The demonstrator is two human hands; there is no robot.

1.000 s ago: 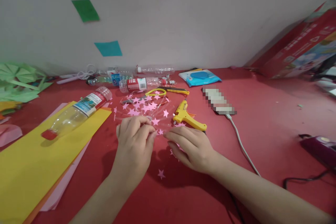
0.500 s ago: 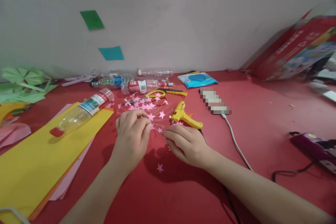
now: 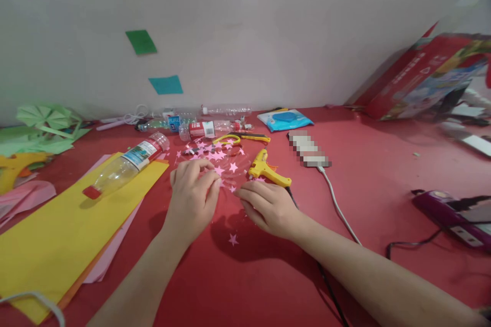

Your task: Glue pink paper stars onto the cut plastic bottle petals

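Both my hands hover over the red table, a little apart, with curled fingers. My left hand (image 3: 194,196) has its thumb and fingertips pinched together at the edge of a heap of pink paper stars (image 3: 217,155). Facing it, my right hand (image 3: 268,208) is closed too, its fingertips close to a small pink star (image 3: 232,189). Whatever either pinch holds is too small or hidden to make out. A lone pink star (image 3: 233,239) lies below, between the wrists. Just beyond my right hand rests a yellow glue gun (image 3: 264,167).
Yellow-handled scissors (image 3: 226,139) lie behind the stars. A plastic bottle (image 3: 126,166) rests on yellow paper (image 3: 57,235) at left; several more lie by the partition (image 3: 268,46). Wipes (image 3: 286,119), a cabled phone (image 3: 309,149) and a purple power strip (image 3: 452,217) are to the right.
The view has tilted up slightly and shifted, showing more above the partition. My hands keep almost the same pinched pose and place over the stars.
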